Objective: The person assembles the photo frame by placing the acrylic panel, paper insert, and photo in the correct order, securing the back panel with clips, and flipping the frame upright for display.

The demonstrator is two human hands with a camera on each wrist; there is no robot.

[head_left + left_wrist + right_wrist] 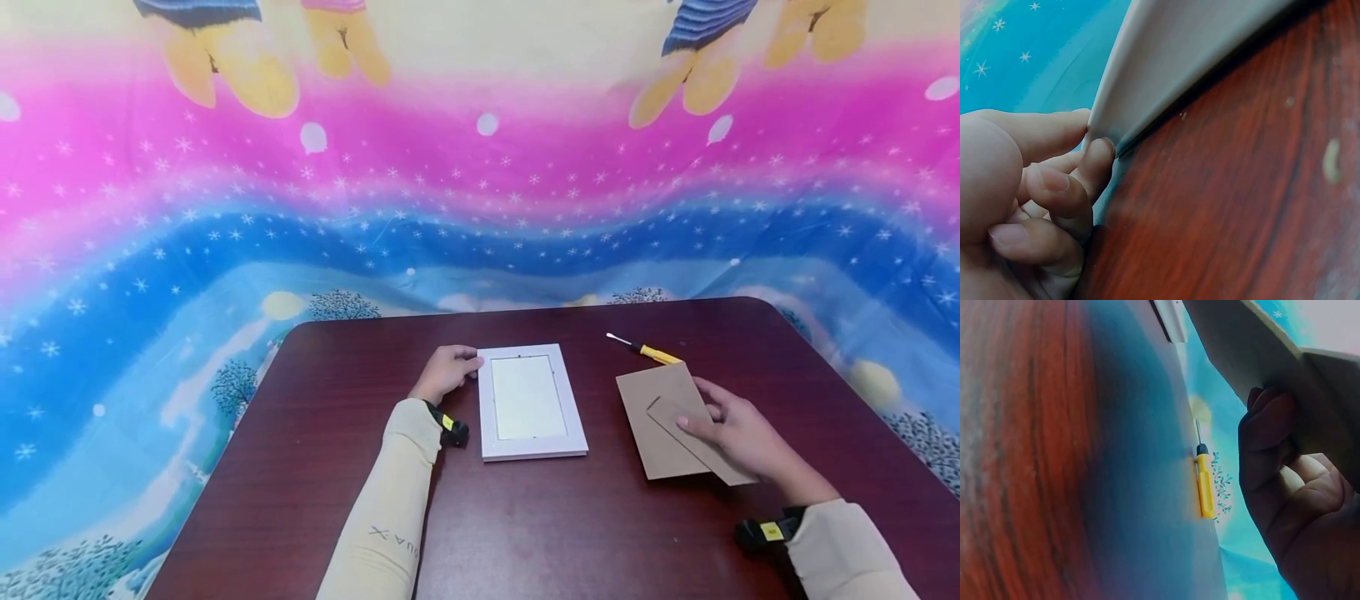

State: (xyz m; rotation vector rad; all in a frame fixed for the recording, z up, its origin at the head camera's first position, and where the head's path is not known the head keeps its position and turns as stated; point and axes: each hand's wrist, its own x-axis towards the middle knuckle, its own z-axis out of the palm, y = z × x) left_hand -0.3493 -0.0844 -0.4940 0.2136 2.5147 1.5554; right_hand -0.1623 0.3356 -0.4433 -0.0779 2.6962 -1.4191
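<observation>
A white picture frame (534, 449) lies face up on the table with a pale panel (528, 398) inside its border. At its upper left corner, my left hand (448, 373) pinches the edge; in the left wrist view the thumb is at the front edge (1100, 103) and a fingertip at the side. My right hand (750, 437) grips a brown backing board (651, 446) with a stand leg (693, 437) attached, held above the table on the right. Its thumb presses on the leg, and the other fingers go behind the board.
A yellow-handled screwdriver (657, 353) lies just beyond the backing board, its tip pointing left. The dark red-brown table (525, 533) has rounded far corners. Behind it hangs a patterned cloth (465, 200).
</observation>
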